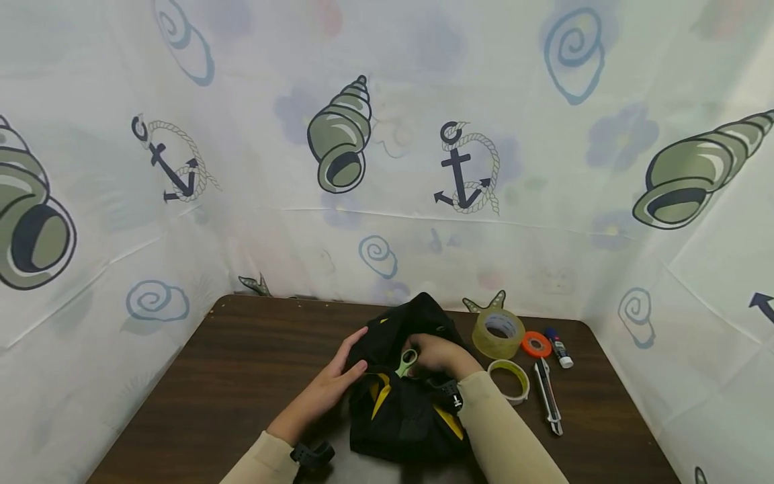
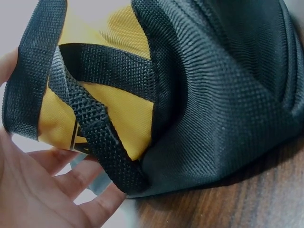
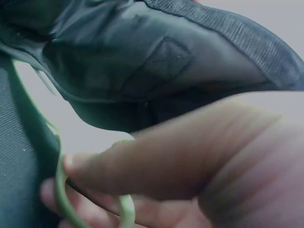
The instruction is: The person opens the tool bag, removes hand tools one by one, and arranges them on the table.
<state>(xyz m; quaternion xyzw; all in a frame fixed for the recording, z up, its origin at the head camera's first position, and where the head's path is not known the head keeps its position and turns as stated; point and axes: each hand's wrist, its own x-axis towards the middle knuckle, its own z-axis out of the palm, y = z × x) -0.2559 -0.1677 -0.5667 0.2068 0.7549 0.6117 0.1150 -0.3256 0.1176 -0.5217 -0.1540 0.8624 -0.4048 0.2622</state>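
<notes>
A black tool bag point(image 1: 399, 423) with yellow panels stands near the front of the table, its top open. At its left side my left hand point(image 1: 332, 383) grips the fabric; up close, fingers point(image 2: 78, 178) curl under the yellow panel point(image 2: 128, 114) beside a black webbing strap point(image 2: 95, 114). My right hand point(image 1: 441, 354) reaches into the opening and pinches a pair of scissors with pale green handles point(image 1: 408, 361). In the right wrist view the thumb point(image 3: 128, 166) presses on a scissor handle loop point(image 3: 61, 185); the blades are hidden in the bag.
Right of the bag lie a wide clear tape roll point(image 1: 498, 334), a narrower tape roll point(image 1: 509, 382), an orange tape roll point(image 1: 536, 344), a glue stick point(image 1: 559, 348) and a box cutter point(image 1: 547, 396). A patterned curtain point(image 1: 387, 40) surrounds the brown table point(image 1: 242, 356).
</notes>
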